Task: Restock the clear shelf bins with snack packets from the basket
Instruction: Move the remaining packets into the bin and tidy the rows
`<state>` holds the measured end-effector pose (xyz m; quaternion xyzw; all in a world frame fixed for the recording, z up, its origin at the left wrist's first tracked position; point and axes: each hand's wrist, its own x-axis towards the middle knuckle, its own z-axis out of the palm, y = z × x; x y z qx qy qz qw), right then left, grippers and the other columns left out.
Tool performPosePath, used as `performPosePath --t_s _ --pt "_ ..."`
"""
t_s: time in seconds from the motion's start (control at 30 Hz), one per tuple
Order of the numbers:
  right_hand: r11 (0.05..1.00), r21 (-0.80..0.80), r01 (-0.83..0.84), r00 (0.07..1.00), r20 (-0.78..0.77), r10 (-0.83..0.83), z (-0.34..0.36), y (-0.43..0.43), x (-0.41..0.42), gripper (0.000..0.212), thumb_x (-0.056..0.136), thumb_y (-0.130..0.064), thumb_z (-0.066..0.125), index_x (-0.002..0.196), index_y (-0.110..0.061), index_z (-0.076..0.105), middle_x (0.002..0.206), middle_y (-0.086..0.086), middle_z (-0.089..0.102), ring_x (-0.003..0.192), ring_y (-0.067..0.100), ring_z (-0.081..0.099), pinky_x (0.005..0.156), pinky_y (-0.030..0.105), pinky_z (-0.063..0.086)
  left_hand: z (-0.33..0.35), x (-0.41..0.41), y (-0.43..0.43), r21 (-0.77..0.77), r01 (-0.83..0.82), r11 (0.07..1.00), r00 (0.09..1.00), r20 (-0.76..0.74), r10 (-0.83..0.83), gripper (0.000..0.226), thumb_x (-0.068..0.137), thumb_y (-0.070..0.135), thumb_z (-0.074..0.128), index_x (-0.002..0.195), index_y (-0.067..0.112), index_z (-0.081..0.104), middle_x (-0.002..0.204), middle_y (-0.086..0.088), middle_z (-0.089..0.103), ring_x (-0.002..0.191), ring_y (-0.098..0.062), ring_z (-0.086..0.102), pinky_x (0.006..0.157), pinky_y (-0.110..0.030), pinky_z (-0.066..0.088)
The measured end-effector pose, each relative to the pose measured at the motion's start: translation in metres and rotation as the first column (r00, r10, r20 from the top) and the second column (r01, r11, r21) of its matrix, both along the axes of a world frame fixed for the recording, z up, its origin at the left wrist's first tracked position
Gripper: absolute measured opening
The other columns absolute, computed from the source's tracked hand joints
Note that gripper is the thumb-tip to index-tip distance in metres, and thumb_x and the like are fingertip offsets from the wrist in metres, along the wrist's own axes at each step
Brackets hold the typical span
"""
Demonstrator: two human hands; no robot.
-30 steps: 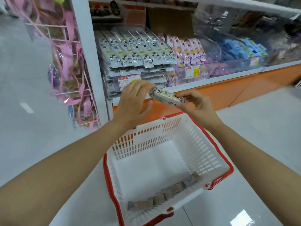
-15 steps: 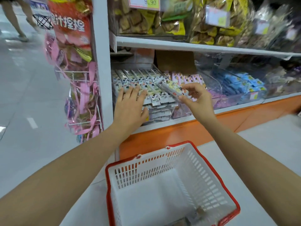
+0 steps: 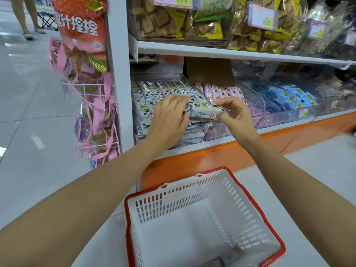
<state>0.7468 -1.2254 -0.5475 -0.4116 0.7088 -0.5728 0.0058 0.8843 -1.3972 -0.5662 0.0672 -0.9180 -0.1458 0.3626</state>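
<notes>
Both hands hold one white cow-print snack packet (image 3: 202,112) over the leftmost clear shelf bin (image 3: 196,135), which is stacked with matching packets. My left hand (image 3: 169,116) grips the packet's left end, fingers lying on the packets in the bin. My right hand (image 3: 235,114) pinches its right end between thumb and fingers. On the floor below stands the white basket with a red rim (image 3: 256,211); a few dark packets (image 3: 227,255) show at its near bottom edge.
Beside that bin sit a bin of pink packets (image 3: 221,93) and one of blue packets (image 3: 289,97). An upper shelf (image 3: 231,53) carries bagged snacks. A wire rack with pink-ribboned bags (image 3: 92,105) hangs at left. A person's legs (image 3: 25,18) appear far left.
Both hands rose from above the basket to the left bin with the packet. My left hand has shifted from lying flat on the bin's packets to gripping the packet's left end.
</notes>
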Motion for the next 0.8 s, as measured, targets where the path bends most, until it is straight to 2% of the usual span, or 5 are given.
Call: performPosePath --t_s 0.1,0.2,0.47,0.67,0.8 --pt "0.999 -0.031 -0.035 0.998 0.057 0.037 0.006 0.009 0.006 0.028 0.085 0.009 0.057 0.100 -0.014 0.064 0.101 -0.007 0.063 0.098 0.015 0.060 0.089 0.035 0.053 0.014 0.000 0.017 0.256 0.109 0.961 0.994 -0.004 -0.112 0.045 0.103 0.028 0.032 0.139 0.011 0.052 0.114 -0.003 0.064 0.110 -0.019 0.051 0.094 -0.036 0.039" --pt "0.997 -0.060 -0.046 0.996 0.072 0.050 0.013 0.021 0.012 0.033 0.085 0.017 0.052 0.099 -0.012 0.062 0.103 0.002 0.062 0.100 0.007 0.059 0.079 0.018 0.051 0.027 0.003 0.030 0.628 0.183 0.756 0.968 0.019 -0.250 0.037 0.106 0.029 0.035 0.129 0.016 0.061 0.088 -0.004 0.059 0.078 -0.016 0.059 0.069 -0.030 0.045" --pt "0.997 -0.058 -0.046 0.994 0.094 0.051 0.003 0.033 0.019 0.030 0.091 0.005 0.060 0.119 -0.004 0.055 0.125 0.007 0.057 0.124 0.019 0.053 0.090 0.026 0.051 0.036 0.003 0.050 0.979 -0.031 0.201 0.869 0.126 -0.478 0.014 0.096 0.016 0.061 0.087 0.005 0.061 0.063 -0.002 0.054 0.047 -0.006 0.055 0.058 -0.023 0.056" --pt "0.999 0.028 -0.036 0.995 0.092 0.034 -0.010 0.035 0.035 0.015 0.092 -0.009 0.064 0.107 -0.005 0.065 0.107 0.019 0.063 0.094 0.014 0.059 0.078 0.023 0.051 0.033 0.005 0.058 0.982 -0.105 0.160 0.879 0.167 -0.447 0.016 0.089 0.014 0.069 0.102 0.006 0.068 0.078 -0.005 0.070 0.065 -0.013 0.070 0.079 -0.030 0.060" --pt "0.988 0.081 -0.134 0.989 0.070 0.128 -0.009 0.040 0.044 0.027 0.095 -0.022 0.060 0.121 -0.016 0.065 0.115 0.009 0.063 0.104 0.017 0.059 0.086 0.023 0.048 0.033 0.000 0.061 0.981 -0.085 0.175 0.910 0.148 -0.386 0.018 0.086 0.023 0.074 0.097 0.010 0.068 0.086 -0.005 0.076 0.079 -0.016 0.072 0.081 -0.031 0.056"
